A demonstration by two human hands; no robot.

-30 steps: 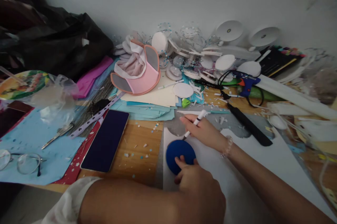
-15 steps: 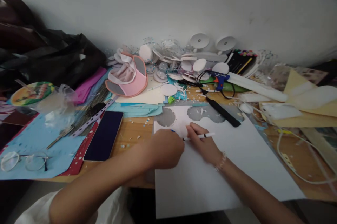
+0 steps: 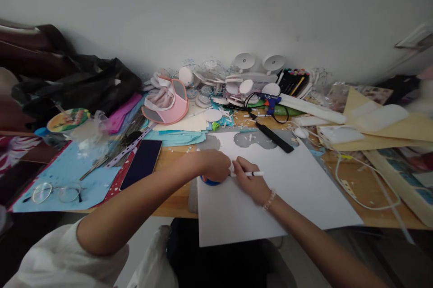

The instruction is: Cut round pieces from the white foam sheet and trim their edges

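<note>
A large white sheet of paper [image 3: 270, 202] lies in front of me, its far edge cut into rounded notches that show grey beneath. My left hand [image 3: 216, 165] is closed over a blue round-edged object [image 3: 211, 183] at the sheet's left side, mostly hidden under the fingers. Close beside it, my right hand [image 3: 253, 184] grips a white pen [image 3: 255, 173] with a black band. The pen lies nearly level and points left, its tip hidden by the left hand. Just beyond the sheet's notches rests a black-handled cutter [image 3: 274, 138].
A phone [image 3: 142, 164], glasses [image 3: 56, 192] and scissors [image 3: 94, 167] lie on the left. Behind are a pink visor cap [image 3: 167, 101], teal papers [image 3: 177, 137], white discs [image 3: 245, 86] and a blue glue gun [image 3: 271, 103]. A white cable [image 3: 368, 207] loops on the right.
The head view has shifted, so the table sits differently in it. More of the blue object shows below my left hand. Both hands stay close together, the pen still in the right.
</note>
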